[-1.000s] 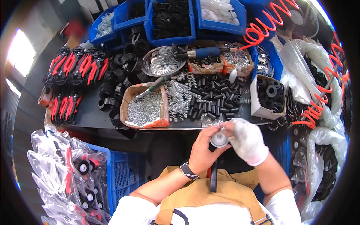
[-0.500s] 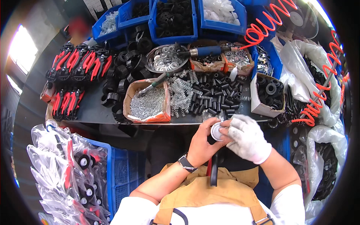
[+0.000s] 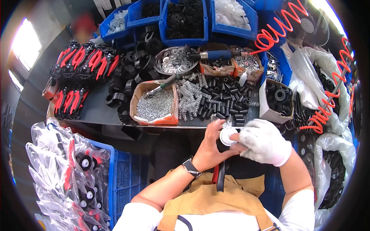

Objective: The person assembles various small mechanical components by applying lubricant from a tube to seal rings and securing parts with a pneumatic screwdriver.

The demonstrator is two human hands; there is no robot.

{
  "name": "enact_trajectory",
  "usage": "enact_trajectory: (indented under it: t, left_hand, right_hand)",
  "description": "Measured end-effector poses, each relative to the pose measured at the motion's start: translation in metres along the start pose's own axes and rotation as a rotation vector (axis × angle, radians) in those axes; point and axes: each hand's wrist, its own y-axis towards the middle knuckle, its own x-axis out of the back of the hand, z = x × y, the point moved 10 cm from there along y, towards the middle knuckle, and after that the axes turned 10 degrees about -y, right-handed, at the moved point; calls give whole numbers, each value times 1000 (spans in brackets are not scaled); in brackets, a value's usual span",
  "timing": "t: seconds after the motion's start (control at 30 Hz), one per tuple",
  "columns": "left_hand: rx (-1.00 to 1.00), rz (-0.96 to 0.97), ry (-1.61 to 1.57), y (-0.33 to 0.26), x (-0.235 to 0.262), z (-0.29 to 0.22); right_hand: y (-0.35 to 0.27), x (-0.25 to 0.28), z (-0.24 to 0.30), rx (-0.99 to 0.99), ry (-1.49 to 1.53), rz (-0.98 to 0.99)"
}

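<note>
My bare left hand (image 3: 211, 145), with a watch on its wrist, is wrapped round a dark part whose top carries a round white plastic disc (image 3: 227, 136). My right hand (image 3: 265, 142), in a white glove with bare fingertips, reaches across from the right. One of its fingertips presses on the disc, while its other fingers are curled beside the part. Just below my hands, a black tubular handle (image 3: 220, 178) with a red piece (image 3: 215, 174) beside it points toward my apron. Whether the handle joins the part in my hand is hidden.
On the bench stand a carton of small screws (image 3: 156, 104), loose springs (image 3: 189, 96), black sleeves (image 3: 227, 94) and a bowl of washers (image 3: 175, 60). Red-handled tools (image 3: 86, 61) lie far left. A red coiled hose (image 3: 283, 27) hangs right. A blue crate (image 3: 129, 184) holds bagged parts.
The white disc now faces up more fully, and a right fingertip rests on it. My right hand has shifted slightly right. The whole view has moved a little.
</note>
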Motion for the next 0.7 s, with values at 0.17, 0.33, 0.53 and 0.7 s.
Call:
enact_trajectory:
  t: [0.17, 0.33, 0.53, 0.7]
  left_hand:
    - [9, 54, 249, -10, -3, 13]
    - [-105, -30, 287, -10, -4, 3]
    - [140, 103, 312, 13, -12, 1]
    - [-61, 234, -281, 59, 25, -135]
  right_hand:
    - [17, -7, 15, 272, 22, -31]
    - [3, -18, 5, -173, -166, -295]
    - [-42, -51, -49, -545, 1086, -624]
    - [-99, -144, -38, -642, 417, 9]
